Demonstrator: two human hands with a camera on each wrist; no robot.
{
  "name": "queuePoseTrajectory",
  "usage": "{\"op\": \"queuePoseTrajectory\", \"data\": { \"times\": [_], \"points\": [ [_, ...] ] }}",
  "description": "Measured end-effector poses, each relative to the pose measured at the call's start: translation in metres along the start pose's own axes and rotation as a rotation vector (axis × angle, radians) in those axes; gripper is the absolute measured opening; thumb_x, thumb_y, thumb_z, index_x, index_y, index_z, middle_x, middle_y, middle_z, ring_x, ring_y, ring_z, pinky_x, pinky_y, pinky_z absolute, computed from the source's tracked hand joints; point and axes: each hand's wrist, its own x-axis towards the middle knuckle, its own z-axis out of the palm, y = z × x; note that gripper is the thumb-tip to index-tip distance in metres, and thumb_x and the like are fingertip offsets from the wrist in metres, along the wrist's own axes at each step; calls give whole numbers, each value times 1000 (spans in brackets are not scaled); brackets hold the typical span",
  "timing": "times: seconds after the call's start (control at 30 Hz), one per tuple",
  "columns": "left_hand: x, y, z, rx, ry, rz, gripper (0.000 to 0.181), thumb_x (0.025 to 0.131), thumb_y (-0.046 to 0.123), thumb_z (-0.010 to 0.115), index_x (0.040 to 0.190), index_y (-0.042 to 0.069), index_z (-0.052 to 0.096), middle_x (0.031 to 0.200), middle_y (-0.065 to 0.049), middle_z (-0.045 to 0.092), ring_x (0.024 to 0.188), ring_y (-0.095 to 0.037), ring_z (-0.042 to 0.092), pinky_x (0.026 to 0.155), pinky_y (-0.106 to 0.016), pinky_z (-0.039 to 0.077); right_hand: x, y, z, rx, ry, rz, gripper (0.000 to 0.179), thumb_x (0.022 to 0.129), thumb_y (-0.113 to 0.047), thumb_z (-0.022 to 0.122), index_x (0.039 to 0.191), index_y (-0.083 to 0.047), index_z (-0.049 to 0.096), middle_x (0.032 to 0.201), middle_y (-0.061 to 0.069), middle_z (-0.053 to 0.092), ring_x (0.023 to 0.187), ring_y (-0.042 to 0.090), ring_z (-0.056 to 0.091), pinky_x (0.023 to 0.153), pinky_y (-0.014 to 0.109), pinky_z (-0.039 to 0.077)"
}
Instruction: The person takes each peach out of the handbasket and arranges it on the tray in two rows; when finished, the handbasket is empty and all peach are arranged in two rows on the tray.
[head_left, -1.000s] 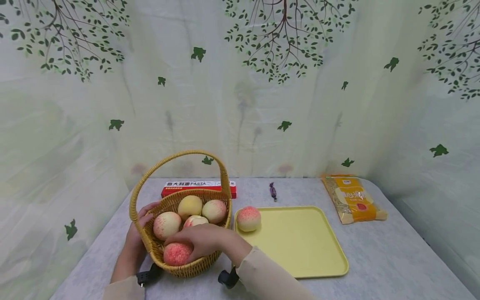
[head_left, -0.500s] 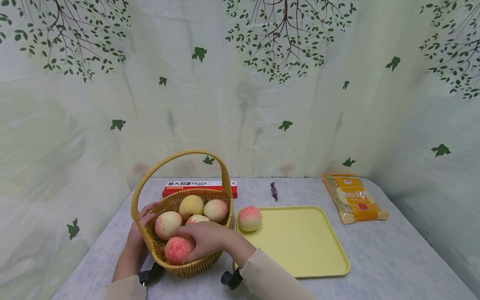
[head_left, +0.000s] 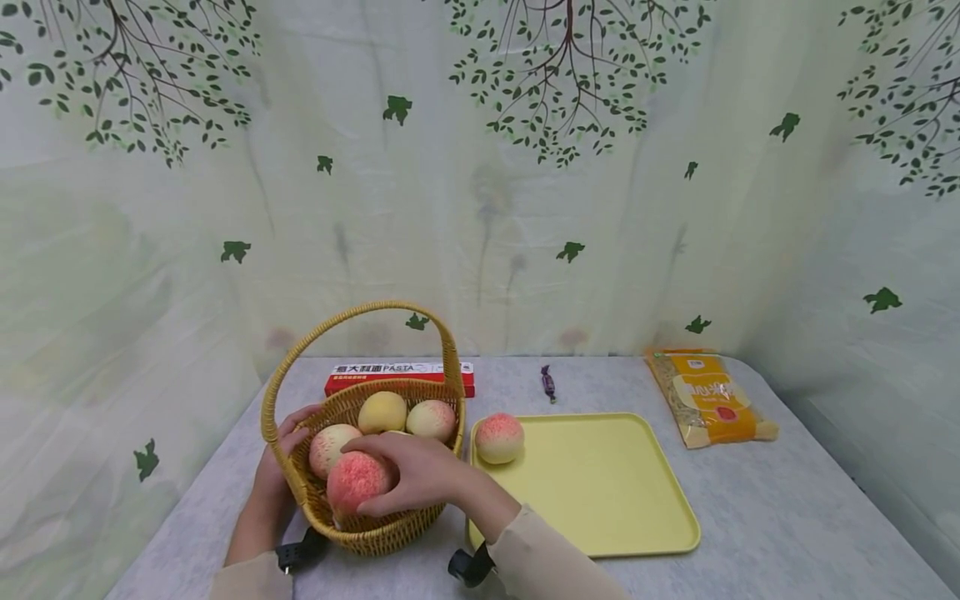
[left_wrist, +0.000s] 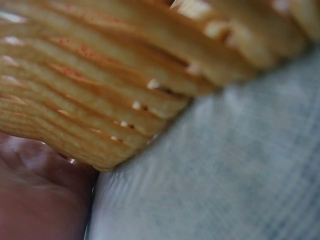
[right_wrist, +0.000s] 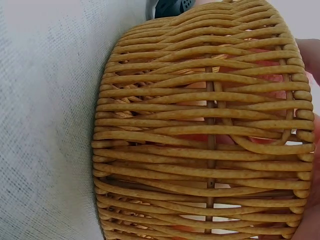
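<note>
A wicker basket (head_left: 397, 532) with a tall arched handle stands at the left of the table, holding several peaches. My right hand (head_left: 423, 473) grips a deep pink peach (head_left: 357, 483) between thumb and fingers, over the front of the basket. Behind it lie a yellow peach (head_left: 382, 412), a pale one (head_left: 431, 420) and a speckled one (head_left: 330, 448); another is mostly hidden by the hand. My left hand (head_left: 276, 471) holds the basket's left side, fingers over the rim. Woven wall (left_wrist: 100, 85) fills much of the left wrist view, palm (left_wrist: 40, 195) against it.
Right of the basket lies a yellow tray (head_left: 592, 483) with one peach (head_left: 498, 437) in its back left corner. A red pasta box (head_left: 399, 377) sits behind the basket. Farther off are a purple wrapped candy (head_left: 547, 383) and an orange grain bag (head_left: 708, 400).
My right hand has raised the pink peach from low in the front of the basket, and it now overlaps the speckled peach. My left hand stays on the basket.
</note>
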Motion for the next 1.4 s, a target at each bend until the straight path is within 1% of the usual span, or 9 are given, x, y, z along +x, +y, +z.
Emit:
{"op": "queuePoseTrajectory", "data": {
  "times": [0.23,0.3,0.43,0.53,0.67,0.77,0.93,1.2,1.4],
  "points": [
    [-1,1,0,-20,0,-14,46,105,37,44,149,23,39,138,9,48,115,0,57,90,-19,52,-3,-1,-1,22,41,10,67,84,-56,71,144,-41,45,138,-20,54,118,-4,54,99,22,47],
    [-1,0,0,-31,-4,-14,45,105,36,44,148,24,40,136,10,49,115,1,58,89,-19,52,-4,-2,-1,33,55,6,68,84,-55,72,144,-39,45,139,-19,54,119,-3,54,99,23,47],
    [0,-3,0,-107,-29,34,41,107,29,43,146,20,42,129,13,55,112,1,60,90,-19,52,-7,-2,-1,61,86,-5,70,83,-51,76,143,-37,45,140,-16,53,120,-3,53,99,21,46],
    [1,-6,-1,-153,-50,71,37,107,24,41,144,19,44,125,14,59,110,0,61,90,-20,51,-11,-3,-2,117,121,-13,72,81,-45,80,143,-34,45,139,-13,53,119,-2,53,98,20,46],
    [2,-9,-2,-138,-50,92,37,107,25,41,144,19,45,126,14,59,111,1,60,90,-18,50,-14,-2,-3,199,166,-26,73,81,-37,82,143,-32,43,140,-9,50,121,0,51,98,21,46],
    [3,-9,-3,-124,-49,109,40,108,25,40,147,15,41,128,13,58,114,1,58,92,-17,49,-16,-2,-4,238,180,-28,74,82,-34,82,144,-32,42,143,-7,46,123,2,49,100,22,46],
    [3,-10,-3,-112,-52,108,41,108,27,40,147,15,40,129,14,58,117,0,57,93,-16,47,-23,-2,-4,300,195,-11,74,83,-32,82,145,-32,42,142,-6,45,120,4,47,94,21,48],
    [4,-10,-3,-95,-41,103,41,108,26,40,148,15,40,129,14,55,117,0,56,93,-16,47,-32,-1,-8,295,251,-14,72,83,-32,81,144,-31,44,136,-7,50,120,4,49,101,27,46],
    [4,-9,-3,-105,-58,110,41,108,25,38,148,14,39,129,14,56,118,0,55,94,-15,46,-40,1,-11,326,271,26,73,82,-31,81,144,-32,43,142,-8,49,124,5,51,103,28,47]
  ]
}}
